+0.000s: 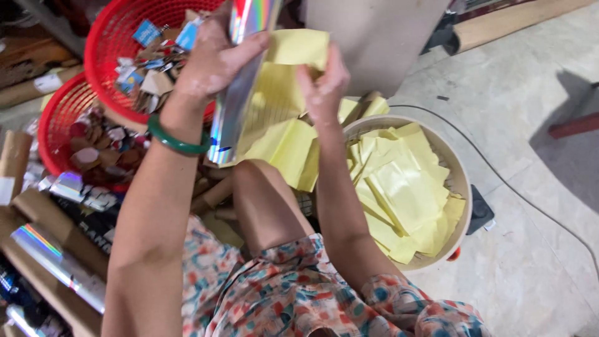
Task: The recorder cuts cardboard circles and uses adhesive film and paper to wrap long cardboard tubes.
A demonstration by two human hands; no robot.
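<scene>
Pale yellow sheets (399, 193) are seen; baskets (112, 37) are red, the bangle (178, 142) green, the foil (240, 93) rainbow-sheened, the dress (293, 293) floral.

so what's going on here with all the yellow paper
A seated person's left hand grips a shiny holographic sheet, while the right hand pinches a yellow paper backing against it. More yellow sheets fill the round beige tub on the floor. Two red baskets of small scraps sit to the left.
</scene>
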